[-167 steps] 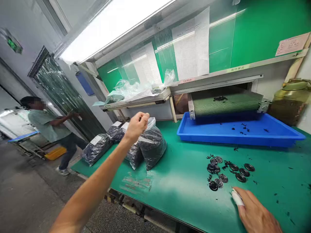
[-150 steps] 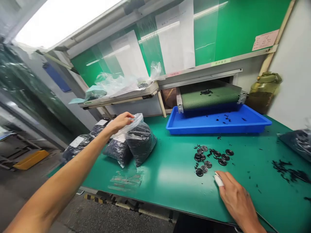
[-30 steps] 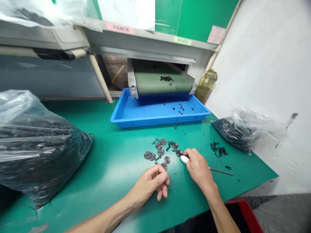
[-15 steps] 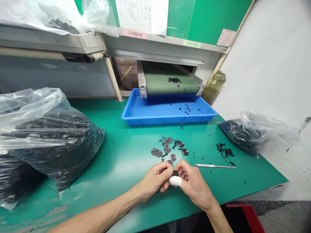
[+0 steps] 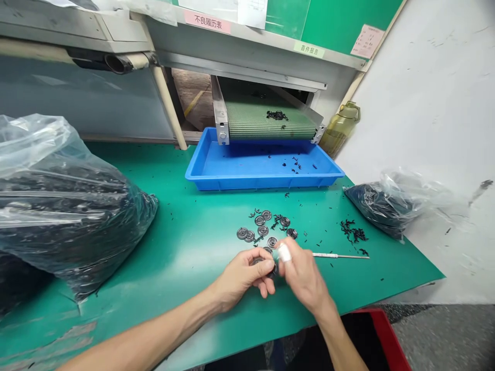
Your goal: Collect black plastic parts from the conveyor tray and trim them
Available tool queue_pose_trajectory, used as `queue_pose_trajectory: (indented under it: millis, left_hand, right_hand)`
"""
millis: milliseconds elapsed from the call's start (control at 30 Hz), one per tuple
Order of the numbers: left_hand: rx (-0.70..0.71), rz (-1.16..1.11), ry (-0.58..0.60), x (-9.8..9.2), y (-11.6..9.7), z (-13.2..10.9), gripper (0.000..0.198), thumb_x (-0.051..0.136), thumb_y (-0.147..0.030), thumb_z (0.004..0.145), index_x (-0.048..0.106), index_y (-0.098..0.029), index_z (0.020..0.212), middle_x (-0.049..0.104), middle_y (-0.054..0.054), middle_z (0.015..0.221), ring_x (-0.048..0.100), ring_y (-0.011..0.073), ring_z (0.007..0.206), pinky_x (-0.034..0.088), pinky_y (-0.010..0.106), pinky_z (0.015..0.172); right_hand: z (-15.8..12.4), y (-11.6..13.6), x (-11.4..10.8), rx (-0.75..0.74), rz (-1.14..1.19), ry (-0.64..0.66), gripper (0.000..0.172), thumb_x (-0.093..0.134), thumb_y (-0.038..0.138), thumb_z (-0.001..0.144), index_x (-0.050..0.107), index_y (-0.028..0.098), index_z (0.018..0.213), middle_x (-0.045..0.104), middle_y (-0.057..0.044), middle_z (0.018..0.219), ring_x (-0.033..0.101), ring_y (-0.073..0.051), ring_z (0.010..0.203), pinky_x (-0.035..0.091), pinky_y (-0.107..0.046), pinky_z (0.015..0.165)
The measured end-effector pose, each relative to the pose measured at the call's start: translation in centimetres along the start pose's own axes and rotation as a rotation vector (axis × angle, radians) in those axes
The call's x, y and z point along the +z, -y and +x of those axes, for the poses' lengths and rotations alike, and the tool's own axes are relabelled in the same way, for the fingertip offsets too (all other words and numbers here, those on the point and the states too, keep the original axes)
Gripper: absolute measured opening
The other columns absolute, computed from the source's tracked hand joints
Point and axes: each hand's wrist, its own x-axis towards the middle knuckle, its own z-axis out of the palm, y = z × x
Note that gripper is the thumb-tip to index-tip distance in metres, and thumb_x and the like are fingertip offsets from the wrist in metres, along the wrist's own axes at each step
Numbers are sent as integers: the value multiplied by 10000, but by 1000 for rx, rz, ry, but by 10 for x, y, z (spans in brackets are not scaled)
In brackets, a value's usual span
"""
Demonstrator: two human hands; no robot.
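My left hand (image 5: 243, 274) pinches a round black plastic part (image 5: 274, 270) between thumb and fingers, just above the table's near side. Close to its right edge is my right hand (image 5: 305, 278), slightly blurred, with fingers curled in. White tape (image 5: 284, 253) wraps one digit of that hand; what its fingertips hold, if anything, is hidden. Beyond both hands lie several black ringed discs (image 5: 263, 231) and small black branched pieces (image 5: 276, 221). A thin white-handled tool (image 5: 340, 255) rests to the right of my right hand.
A blue tray (image 5: 266, 183) sits under the end of a green conveyor belt (image 5: 247, 116), with black bits in both. Bags of black parts stand left (image 5: 77, 216) and right (image 5: 381, 208). A pile of branched pieces (image 5: 353, 232) lies right. A red bin (image 5: 390, 340) is below the table edge.
My right hand has pulled slightly away from the left and turned, raising its taped digit. The black part shows more in my left hand. The whole view has shifted a little.
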Motion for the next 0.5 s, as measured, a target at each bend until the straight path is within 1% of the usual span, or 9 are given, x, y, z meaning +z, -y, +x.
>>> queue_pose_trajectory:
  millis: [100, 133, 200, 267, 333, 367, 433, 500]
  left_hand:
    - [-8, -88, -42, -3, -3, 1, 284, 727, -375, 769, 561, -151, 821, 588, -7, 567, 581, 103, 471, 435, 174, 420]
    - [-11, -117, -48, -4, -3, 1, 266, 723, -356, 774, 583, -145, 854, 576, -14, 590, 575, 96, 471, 423, 167, 405]
    - [-15, -159, -52, -6, -5, 2, 249, 710, -320, 787, 617, -133, 923, 565, -13, 665, 578, 86, 494, 414, 157, 391]
    - [-12, -178, -54, -7, -6, 1, 219, 674, -306, 820, 620, -127, 932, 585, 16, 774, 608, 90, 555, 433, 155, 414]
    - [-6, -175, -43, -6, -8, 1, 199, 634, -317, 855, 598, -130, 911, 605, 50, 888, 638, 109, 637, 462, 164, 455]
    - [-4, -169, -35, -6, -8, 0, 201, 618, -329, 869, 583, -137, 917, 607, 60, 928, 643, 117, 671, 471, 170, 471]
    - [3, -153, -26, -4, -8, 0, 218, 601, -352, 882, 559, -150, 954, 603, 61, 950, 632, 120, 697, 460, 172, 470]
    - [12, -128, -31, -2, -6, 0, 256, 594, -376, 886, 546, -154, 1002, 594, 56, 936, 610, 113, 685, 433, 171, 456]
  right_hand:
    - [23, -18, -16, 29, -278, -174, 248, 389, 237, 898, 611, 196, 1001, 608, -46, 804, 536, -178, 700, 324, -267, 618]
    - [31, -25, -19, 36, -334, -195, 253, 405, 210, 877, 621, 192, 1006, 602, -57, 839, 534, -183, 730, 322, -270, 630]
    - [42, -36, -22, 40, -377, -167, 257, 420, 142, 820, 630, 190, 960, 582, -56, 855, 519, -174, 731, 312, -266, 624]
    - [46, -43, -20, 35, -376, -159, 216, 423, 119, 792, 611, 189, 873, 567, -46, 843, 503, -163, 715, 312, -260, 613]
    - [43, -43, -18, 41, -308, -179, 150, 439, 159, 810, 580, 189, 854, 554, -27, 798, 494, -158, 687, 325, -256, 599]
    - [39, -42, -17, 51, -242, -179, 142, 449, 187, 823, 574, 190, 889, 546, -14, 775, 492, -154, 665, 336, -254, 590]
    - [29, -35, -15, 62, -54, -132, 224, 454, 215, 842, 572, 193, 1031, 538, 8, 766, 497, -139, 612, 366, -249, 573]
    - [17, -26, -14, 32, 120, -45, 309, 435, 195, 849, 582, 211, 1120, 555, 7, 817, 513, -120, 589, 395, -240, 564]
